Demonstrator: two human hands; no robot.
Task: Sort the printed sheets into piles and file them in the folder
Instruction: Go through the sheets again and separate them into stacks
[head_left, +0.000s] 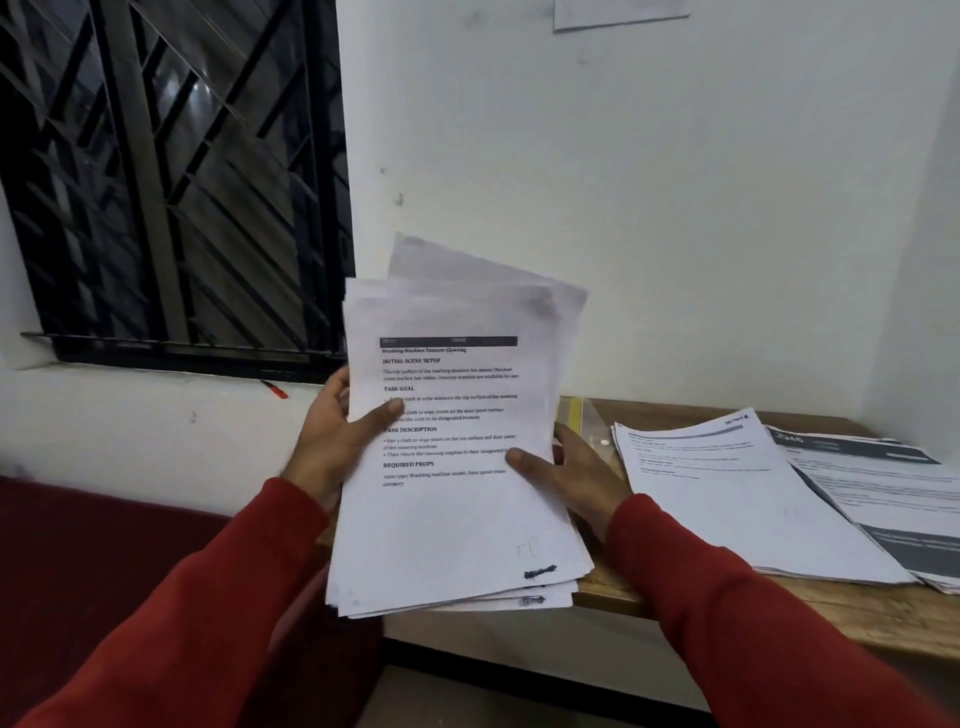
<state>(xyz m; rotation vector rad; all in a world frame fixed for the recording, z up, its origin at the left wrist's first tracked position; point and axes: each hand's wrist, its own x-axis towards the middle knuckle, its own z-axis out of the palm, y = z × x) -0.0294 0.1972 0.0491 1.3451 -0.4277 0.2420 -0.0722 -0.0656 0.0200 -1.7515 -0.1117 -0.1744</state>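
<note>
I hold a stack of printed sheets (457, 519) upright in front of me, above the table's left end. My left hand (337, 431) grips its left edge with the thumb across the top page. My right hand (571, 473) grips the right edge, thumb on the text. The top page carries black headings and a dark bar. A pile of printed sheets (737, 499) lies flat on the wooden table (779, 613). A second pile with dark grey bands (893, 493) lies to its right. A clear plastic folder with a yellow strip (587, 421) lies behind the held stack, mostly hidden.
A barred dark window (171, 182) fills the upper left. A red pen (275, 389) lies on the white sill. A dark red surface (78, 545) sits low at the left. White walls enclose the table's corner, with a sheet pinned (618, 13) at the top.
</note>
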